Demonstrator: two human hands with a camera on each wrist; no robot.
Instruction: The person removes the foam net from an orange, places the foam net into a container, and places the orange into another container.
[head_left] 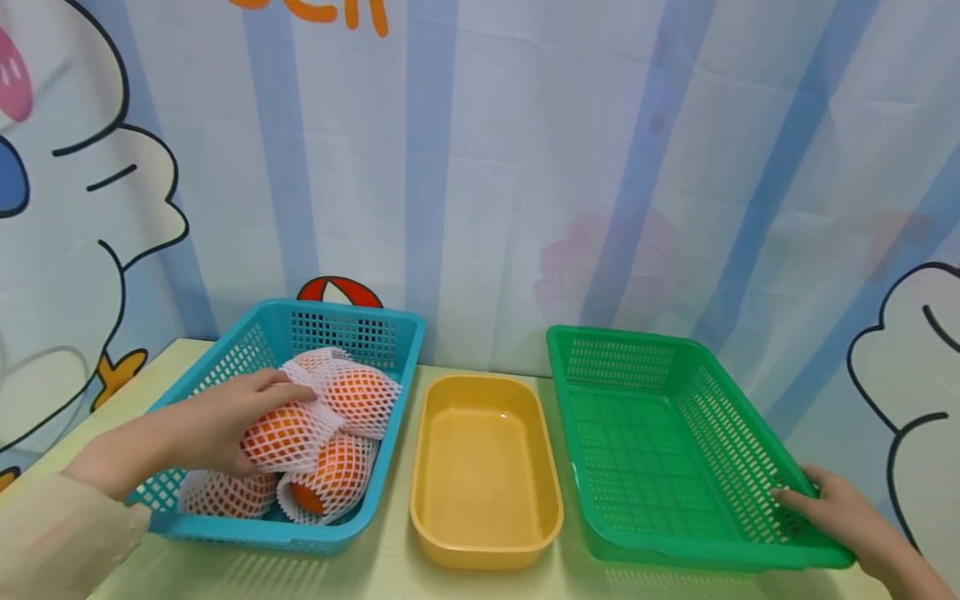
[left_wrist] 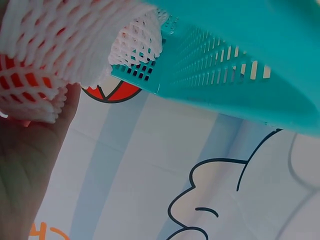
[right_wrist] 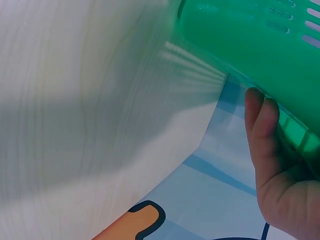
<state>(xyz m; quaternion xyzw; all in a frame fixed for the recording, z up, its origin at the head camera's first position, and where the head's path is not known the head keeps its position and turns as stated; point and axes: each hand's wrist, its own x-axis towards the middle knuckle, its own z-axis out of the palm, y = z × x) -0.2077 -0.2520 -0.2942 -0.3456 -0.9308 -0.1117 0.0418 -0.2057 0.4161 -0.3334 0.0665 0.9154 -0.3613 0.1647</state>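
Note:
My left hand reaches into the blue basket and grips an orange wrapped in a white foam net. Several more netted oranges lie around and beneath it. In the left wrist view, the foam net rests against my palm. On the far right, my right hand holds the side rim of the green basket, thumb over the inside. The right wrist view shows my fingers against the outer side of that basket's wall.
Between the two baskets stands a yellow plastic tub with nothing in it. All three containers sit on a pale wood-grain table. Behind them hangs a striped cartoon curtain.

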